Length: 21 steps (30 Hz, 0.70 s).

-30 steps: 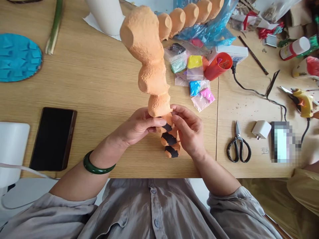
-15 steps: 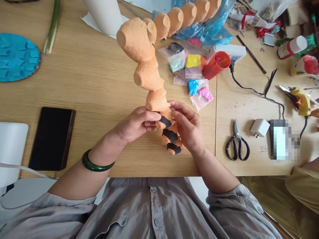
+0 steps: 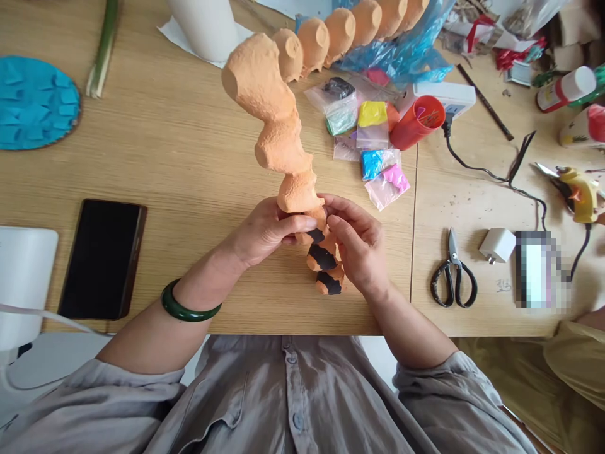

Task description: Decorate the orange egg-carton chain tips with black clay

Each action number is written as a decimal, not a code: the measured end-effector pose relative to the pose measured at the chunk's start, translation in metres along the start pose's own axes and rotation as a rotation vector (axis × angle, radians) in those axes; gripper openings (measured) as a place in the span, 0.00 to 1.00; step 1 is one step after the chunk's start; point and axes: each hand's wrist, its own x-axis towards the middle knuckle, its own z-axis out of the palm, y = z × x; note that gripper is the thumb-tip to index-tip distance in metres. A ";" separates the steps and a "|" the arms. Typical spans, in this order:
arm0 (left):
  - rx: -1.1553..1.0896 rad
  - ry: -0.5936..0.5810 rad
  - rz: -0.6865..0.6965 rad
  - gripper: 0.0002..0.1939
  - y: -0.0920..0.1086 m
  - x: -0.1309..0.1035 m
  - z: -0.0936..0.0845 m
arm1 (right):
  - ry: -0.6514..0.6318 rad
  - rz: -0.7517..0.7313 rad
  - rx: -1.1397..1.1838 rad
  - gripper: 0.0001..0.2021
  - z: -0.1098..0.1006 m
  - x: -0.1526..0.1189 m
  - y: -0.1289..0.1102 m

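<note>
A bumpy orange strip (image 3: 283,142), like a row of egg-carton cups coated in clay, is held up over the table, its near end pointing towards me. Black patches (image 3: 322,257) lie on the cups at that end. My left hand (image 3: 262,233) grips the strip from the left, its thumb on the uppermost black patch. From the other side my right hand (image 3: 363,246) pinches the edge, thumb and fingers closed. A second orange row of cups (image 3: 340,34) lies behind, partly over a blue plastic bag (image 3: 401,57).
Clay packets (image 3: 371,123) and a red cup (image 3: 418,123) stand by a power strip (image 3: 444,98). Right are scissors (image 3: 454,271), a white charger (image 3: 497,244) and a yellow glue gun (image 3: 579,192). A phone (image 3: 104,258) and a blue oval piece (image 3: 38,104) lie left. Another person sits at right.
My left thumb has slid right across the uppermost black patch, covering more of it. The right hand keeps its hold. The whole view has shifted slightly.
</note>
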 end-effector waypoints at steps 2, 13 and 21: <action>-0.007 0.008 -0.020 0.12 0.001 0.000 0.001 | -0.010 0.015 -0.003 0.12 -0.001 0.002 -0.001; 0.211 0.012 0.103 0.15 0.005 -0.004 0.001 | -0.027 -0.028 -0.013 0.14 0.000 0.004 0.004; 0.073 0.050 -0.004 0.15 0.008 -0.005 0.005 | -0.027 0.017 0.016 0.16 -0.004 0.008 0.004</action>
